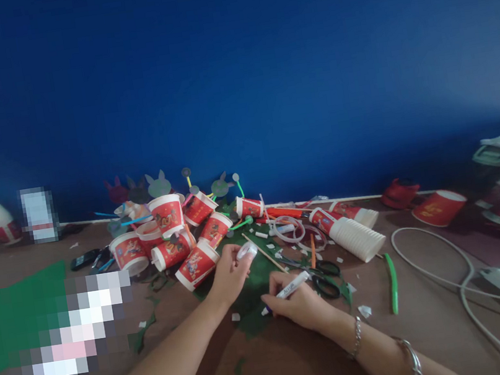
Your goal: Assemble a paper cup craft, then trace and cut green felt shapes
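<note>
A brown tabletop carries a heap of red-and-white paper cups at the rear. In front lies a dark green felt piece. The right hand is clamped on a white marker pen, tip on the felt. The left hand pinches a small white tape roll above the felt's far edge.

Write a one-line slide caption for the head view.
Left hand holds a small white roll while right hand presses a white marker to dark green felt, beside red paper cups.
</note>
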Demonstrator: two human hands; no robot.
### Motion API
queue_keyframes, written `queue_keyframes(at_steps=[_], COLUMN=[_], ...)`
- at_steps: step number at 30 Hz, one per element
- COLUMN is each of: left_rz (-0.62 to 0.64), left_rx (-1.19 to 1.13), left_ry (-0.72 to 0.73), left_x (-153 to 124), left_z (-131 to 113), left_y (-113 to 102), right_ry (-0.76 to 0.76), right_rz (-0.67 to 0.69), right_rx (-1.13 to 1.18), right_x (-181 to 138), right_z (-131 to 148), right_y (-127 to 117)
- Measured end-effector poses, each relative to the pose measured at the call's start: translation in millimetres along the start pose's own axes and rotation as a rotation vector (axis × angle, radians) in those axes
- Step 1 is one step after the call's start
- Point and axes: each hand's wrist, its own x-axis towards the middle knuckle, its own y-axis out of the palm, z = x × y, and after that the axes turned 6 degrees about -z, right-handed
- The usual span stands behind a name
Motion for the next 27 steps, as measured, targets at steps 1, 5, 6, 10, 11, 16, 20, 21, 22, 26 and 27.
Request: queue_keyframes(at_steps=[1,5,6,10,11,16,20,21,22,26,27], left_rz=[0.001,0.002,0.002,0.004,0.004,0.008,0.013,0.015,0.016,0.017,0.015], left_rx=[-0.001,-0.008,-0.011,-0.021,-0.021,-0.024,-0.029,-0.030,-0.031,-0.035,-0.036], left_ry=[-0.001,-0.002,-0.001,0.005,0.005,0.000,-0.005,-0.006,-0.006,-0.004,-0.005], left_x=[0,0,0,1,1,1,0,0,0,-1,-1], left_z=[0,-1,0,1,2,3,2,1,1,-1,-1], left_y=[0,1,1,2,2,2,2,2,1,1,1], right_ry=[-0.004,-0.004,-0.003,-0.014,-0.020,-0.054,-0.043,-0.039,-0.035,-0.048,-0.051], right_rz=[-0.008,-0.032,-0.037,-0.055,-0.058,-0.052,-0.039,-0.033,-0.027,-0.023,-0.020], right_rx=[-0.001,-0.011,-0.010,0.002,-0.001,-0.012,-0.008,-0.008,-0.010,-0.018,-0.015], right_x=[0,0,1,2,3,3,2,2,2,3,3], right_z=[1,0,-1,-6,-7,-8,-8,-9,-10,-11,-12], right_y=[0,0,0,2,2,1,1,1,1,1,1])
